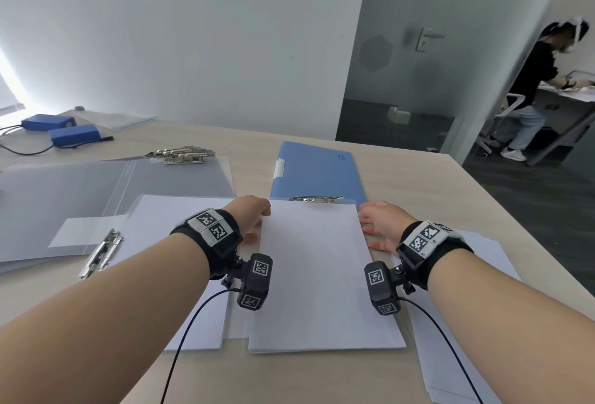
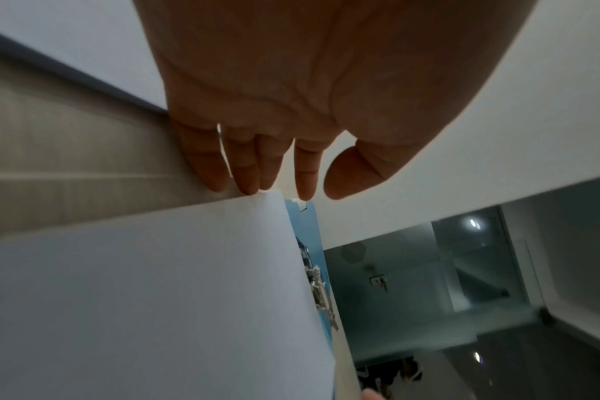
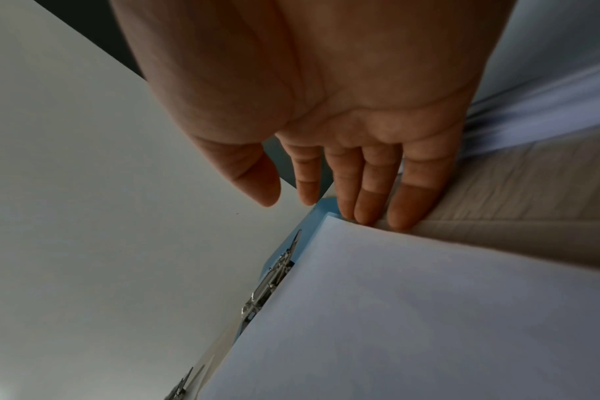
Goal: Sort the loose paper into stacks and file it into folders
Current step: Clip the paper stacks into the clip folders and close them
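Flanked the paper stack (image 1: 318, 271) with left hand (image 1: 251, 215) and right hand (image 1: 383, 226), fingers straight, holding nothing; sheets likely to skew under uneven squeezing.

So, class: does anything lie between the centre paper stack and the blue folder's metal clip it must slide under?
Nothing visible. The paper stack has its far edge right at the clip on the blue folder.

Both forearms are bare, with no sleeves reaching the wrists. Each wrist wears a wide black strap (image 1: 222, 236) topped by white plates printed with black square-pattern markers, and a small black camera block (image 1: 255, 281) hangs from a jointed bracket on its inner side, carrying the same markers. A thin black cable (image 1: 190, 326) trails from each block back along the arm.
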`<state>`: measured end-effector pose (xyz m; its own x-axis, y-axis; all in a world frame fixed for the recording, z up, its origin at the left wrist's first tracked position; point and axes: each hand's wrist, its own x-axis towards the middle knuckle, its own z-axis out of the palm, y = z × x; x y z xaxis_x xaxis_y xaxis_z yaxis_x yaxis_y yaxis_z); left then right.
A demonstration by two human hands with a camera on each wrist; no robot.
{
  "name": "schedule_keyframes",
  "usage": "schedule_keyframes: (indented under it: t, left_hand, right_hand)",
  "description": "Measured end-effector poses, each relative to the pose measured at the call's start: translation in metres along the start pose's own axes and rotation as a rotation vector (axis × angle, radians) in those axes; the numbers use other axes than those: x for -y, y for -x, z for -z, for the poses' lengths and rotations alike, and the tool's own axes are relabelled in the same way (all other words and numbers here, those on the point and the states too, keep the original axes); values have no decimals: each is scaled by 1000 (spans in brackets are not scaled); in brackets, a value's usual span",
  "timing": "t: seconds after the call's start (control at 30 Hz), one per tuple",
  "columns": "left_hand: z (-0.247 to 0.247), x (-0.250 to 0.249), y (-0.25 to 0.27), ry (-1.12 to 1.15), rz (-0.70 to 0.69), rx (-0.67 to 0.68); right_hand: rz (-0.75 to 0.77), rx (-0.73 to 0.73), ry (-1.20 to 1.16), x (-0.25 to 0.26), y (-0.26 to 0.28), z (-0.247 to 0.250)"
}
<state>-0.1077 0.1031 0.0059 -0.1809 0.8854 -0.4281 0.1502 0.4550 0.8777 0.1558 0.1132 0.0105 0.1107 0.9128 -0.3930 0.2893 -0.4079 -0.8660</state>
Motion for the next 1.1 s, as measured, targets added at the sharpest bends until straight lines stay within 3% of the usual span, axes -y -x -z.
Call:
schedule_keyframes:
  t: [0.17,0.3,0.4,0.6,0.67,0.8,0.9,1.0,1.1]
  left_hand:
    - [0,-8,26,-360,-220,26]
    - [-4,-15,38,-917,-402,50]
    - [-11,-15,38,-1204,-462,94]
    - [-25,-18,20,-1373,-448,185]
    - [-27,-17,14,-1436,-432,203]
    - [-31,-18,10,-1522,-409,227]
    - [-31,-19,12,-1554,-399,242]
    - [-29,-19,13,-1543,-404,242]
    - [-28,-19,13,-1538,-411,254]
  right_hand:
    - [225,-76,351,-2,8,4]
    - [368,27,783,6,25,-3]
    - [367,75,930,12,26,-9]
    - [326,84,1058,19,19,-18]
    - [286,79,986,22,10,-20]
    - [53,74,430,26,-11,-25]
    - [-41,12,83,24,-23,-30]
    - [-66,-21,4,26,-34,-36]
    - [7,-60,-4,35,-39,-43]
